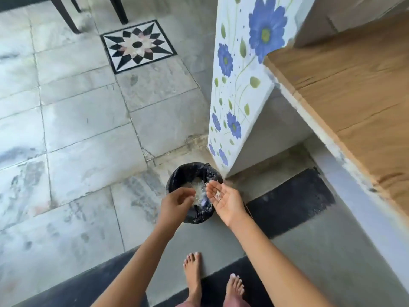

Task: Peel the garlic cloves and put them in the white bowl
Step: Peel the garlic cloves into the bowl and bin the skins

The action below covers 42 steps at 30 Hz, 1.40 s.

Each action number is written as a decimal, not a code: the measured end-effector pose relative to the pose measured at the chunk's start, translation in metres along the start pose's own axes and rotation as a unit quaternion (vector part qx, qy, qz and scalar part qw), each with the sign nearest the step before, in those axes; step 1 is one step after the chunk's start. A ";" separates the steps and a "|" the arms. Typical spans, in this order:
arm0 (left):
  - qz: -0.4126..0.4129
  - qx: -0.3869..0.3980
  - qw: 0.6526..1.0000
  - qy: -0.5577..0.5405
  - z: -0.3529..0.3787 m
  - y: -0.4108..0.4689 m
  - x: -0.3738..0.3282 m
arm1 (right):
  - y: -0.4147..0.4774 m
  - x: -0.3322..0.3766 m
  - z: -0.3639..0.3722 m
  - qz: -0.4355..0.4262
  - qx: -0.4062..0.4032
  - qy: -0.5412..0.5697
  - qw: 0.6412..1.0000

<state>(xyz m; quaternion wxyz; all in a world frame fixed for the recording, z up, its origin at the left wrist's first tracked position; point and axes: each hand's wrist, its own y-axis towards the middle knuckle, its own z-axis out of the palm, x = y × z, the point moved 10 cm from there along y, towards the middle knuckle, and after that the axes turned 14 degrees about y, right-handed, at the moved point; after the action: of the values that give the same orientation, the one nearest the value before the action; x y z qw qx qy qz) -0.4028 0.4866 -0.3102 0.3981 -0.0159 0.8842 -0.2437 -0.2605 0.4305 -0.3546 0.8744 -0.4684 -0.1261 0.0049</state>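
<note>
A small bin lined with a black bag [177,173] stands on the floor, with pale garlic skins [198,188] lying inside. My right hand [225,201] is held palm up at the bin's right rim, fingers straight, with a few bits of garlic skin [218,196] stuck on the palm. My left hand [176,203] hovers over the bin's near left rim, its fingers loosely curled downward; I see nothing in it. No garlic cloves and no white bowl are in view.
A wooden counter [354,89] juts out at the right, above a white panel painted with blue flowers [241,85]. Grey floor tiles spread to the left, with a star-pattern inlay [138,44] and dark chair legs [66,14] beyond. My bare feet [212,282] stand below.
</note>
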 end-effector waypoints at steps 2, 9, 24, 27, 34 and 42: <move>-0.006 0.007 1.000 0.003 0.029 0.047 0.032 | 0.060 -0.007 -0.012 -0.007 -0.019 0.002 1.000; -0.072 0.031 0.992 -0.099 0.148 0.191 0.164 | 0.260 -0.035 -0.072 0.023 -0.046 -0.079 0.996; -0.070 0.107 0.988 -0.090 0.244 0.226 0.217 | 0.336 -0.062 -0.103 0.084 -0.047 -0.047 0.994; -0.003 0.094 0.986 -0.138 0.231 0.230 0.185 | 0.331 -0.061 -0.100 0.084 -0.052 -0.058 0.993; -0.075 0.078 0.987 -0.119 0.174 0.212 0.173 | 0.272 -0.043 -0.049 0.027 0.005 -0.156 0.987; 0.064 -0.001 0.989 0.136 0.013 0.103 0.020 | 0.078 0.038 0.032 -0.276 -0.009 -0.531 0.801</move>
<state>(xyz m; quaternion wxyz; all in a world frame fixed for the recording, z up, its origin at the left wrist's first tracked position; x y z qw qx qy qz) -0.3902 0.5674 -0.3772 0.2890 0.0740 0.9295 -0.2169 -0.2220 0.5052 -0.3935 0.6306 -0.3458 -0.6947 0.0102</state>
